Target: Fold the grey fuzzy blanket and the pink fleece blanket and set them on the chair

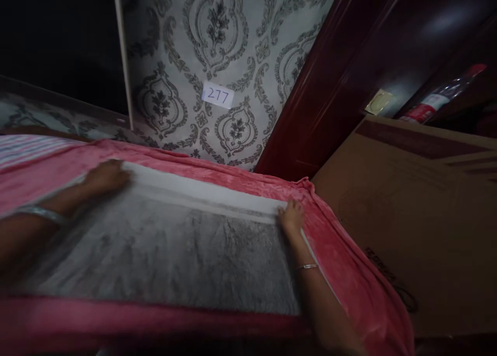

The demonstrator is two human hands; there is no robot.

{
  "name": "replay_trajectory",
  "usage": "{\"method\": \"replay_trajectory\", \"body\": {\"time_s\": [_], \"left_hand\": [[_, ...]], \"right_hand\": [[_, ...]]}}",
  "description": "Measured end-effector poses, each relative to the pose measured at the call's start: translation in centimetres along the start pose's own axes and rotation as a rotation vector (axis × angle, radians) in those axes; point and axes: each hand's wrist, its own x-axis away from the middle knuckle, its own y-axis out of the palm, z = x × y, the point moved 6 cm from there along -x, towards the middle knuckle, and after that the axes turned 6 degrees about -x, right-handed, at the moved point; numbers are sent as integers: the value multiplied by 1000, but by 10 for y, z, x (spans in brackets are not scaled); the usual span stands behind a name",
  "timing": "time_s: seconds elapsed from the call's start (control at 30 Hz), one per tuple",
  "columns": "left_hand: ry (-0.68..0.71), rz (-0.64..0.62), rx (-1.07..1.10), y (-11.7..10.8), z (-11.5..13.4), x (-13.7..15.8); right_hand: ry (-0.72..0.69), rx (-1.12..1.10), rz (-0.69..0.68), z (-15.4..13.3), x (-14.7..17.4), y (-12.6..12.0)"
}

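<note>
Grey cloth (182, 252) mid-frame, seemingly being straightened, may need even tension next, right hand (292, 217) pinching its upper-right corner, left hand (107, 179) too blurred to tell its grip.

Left grip (106, 180) blurred — hold on grey cloth (174, 252) unclear; dark panel (58, 45), cardboard box (430, 221) — both cut off by edges.

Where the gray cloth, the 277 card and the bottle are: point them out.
Gray cloth (174, 255): head view, middle of its gray face.
277 card (218, 95): head view, its handwritten number.
Bottle (435, 101): head view, its label.
</note>
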Motion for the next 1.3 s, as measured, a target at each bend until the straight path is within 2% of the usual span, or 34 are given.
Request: {"method": "replay_trajectory", "body": {"time_s": [0.03,0.13,0.17,0.23,0.33,0.47,0.57,0.67,0.73,0.8,0.9,0.97,1.07,1.2,1.3], "left_hand": [[72,-28,15,5,28,6],[351,-80,64,22,121,26],[417,-88,76,27,148,33],[521,-114,101,38,189,45],[537,-124,99,51,213,58],[523,-125,74,62,212,64],[524,-150,57,62,206,57],[460,-238,12,61,180,37],[358,-284,-26,57,145,21],[235,-290,-53,49,100,9],[103,-289,-74,41,31,4],[1,-288,-90,39,-8,7],[-38,-295,-93,40,-40,13],[-40,-320,-69,35,-48,13],[-35,-347,-80,24,-40,13]], "right_hand": [[-128,5,-32,-27,11,5],[-535,-4,-263,-110,60,34],[-635,-17,-338,-131,77,44],[-728,-26,-420,-158,100,61],[-748,-20,-484,-168,112,79],[-717,-9,-516,-154,95,89],[-582,34,-495,-123,65,86],[-388,110,-462,-70,33,77],[-270,164,-439,-31,16,68],[-174,205,-420,5,3,59],[-87,236,-407,41,-7,51],[-61,246,-388,50,-9,51],[-46,241,-361,51,-8,51],[-27,218,-397,47,-4,41],[-17,220,-429,38,-2,30]]}}
